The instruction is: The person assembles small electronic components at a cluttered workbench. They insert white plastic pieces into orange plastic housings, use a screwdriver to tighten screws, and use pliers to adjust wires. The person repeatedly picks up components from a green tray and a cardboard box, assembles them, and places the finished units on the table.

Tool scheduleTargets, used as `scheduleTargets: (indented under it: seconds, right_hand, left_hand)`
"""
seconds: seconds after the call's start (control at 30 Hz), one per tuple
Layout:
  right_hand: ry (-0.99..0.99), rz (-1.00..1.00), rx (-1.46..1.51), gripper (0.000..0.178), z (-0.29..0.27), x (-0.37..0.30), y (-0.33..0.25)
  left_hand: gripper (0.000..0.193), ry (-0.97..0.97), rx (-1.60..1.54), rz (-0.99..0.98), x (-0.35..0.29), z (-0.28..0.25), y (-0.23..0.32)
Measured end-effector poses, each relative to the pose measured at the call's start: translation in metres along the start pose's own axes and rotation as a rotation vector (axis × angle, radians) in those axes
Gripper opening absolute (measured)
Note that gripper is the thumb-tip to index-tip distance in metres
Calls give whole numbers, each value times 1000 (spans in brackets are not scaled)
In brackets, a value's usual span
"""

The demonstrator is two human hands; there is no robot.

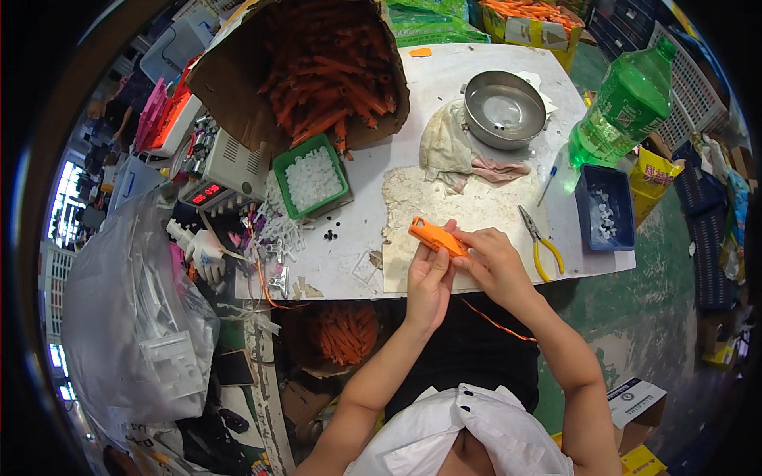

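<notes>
An orange plastic casing (432,235), long and narrow with an opening near its far end, is held above the near edge of the worktable. My left hand (429,279) grips it from below and the left, thumb along its side. From the right, my right hand (498,262) has its fingers closed on the casing's near end. Whether a small part sits between those fingertips is hidden. Under the casing lies a worn, pale mat (405,274). Yellow-handled pliers (541,242) rest to the right of my right hand.
A cardboard box of orange pieces (325,71) tips toward me at the back left. Close by stand a green tray of white parts (316,181) and a power supply (226,166). Rightward are a metal bowl (505,131), a cloth (443,143), a blue tray (607,234) and a green bottle (627,99).
</notes>
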State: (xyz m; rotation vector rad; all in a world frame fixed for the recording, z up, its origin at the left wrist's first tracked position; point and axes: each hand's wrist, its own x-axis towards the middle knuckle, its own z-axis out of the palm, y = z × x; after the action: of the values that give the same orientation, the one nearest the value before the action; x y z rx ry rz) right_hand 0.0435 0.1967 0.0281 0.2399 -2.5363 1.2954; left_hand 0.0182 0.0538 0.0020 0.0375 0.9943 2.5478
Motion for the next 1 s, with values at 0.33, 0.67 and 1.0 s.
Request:
scheduleTargets:
  seconds: [0.33, 0.67, 1.0]
  right_hand:
    - [-73, -122, -247, 32, -17, -1, 4]
    - [130, -46, -372, 38, -28, 18, 29]
    - [-104, -120, -302, 42, -2, 0, 9]
  left_hand:
    - [50, 58, 996, 370, -11, -48, 68]
    - [34, -356, 1732, 528, 10, -36, 76]
    - [30, -293, 1788, 559, 1, -42, 68]
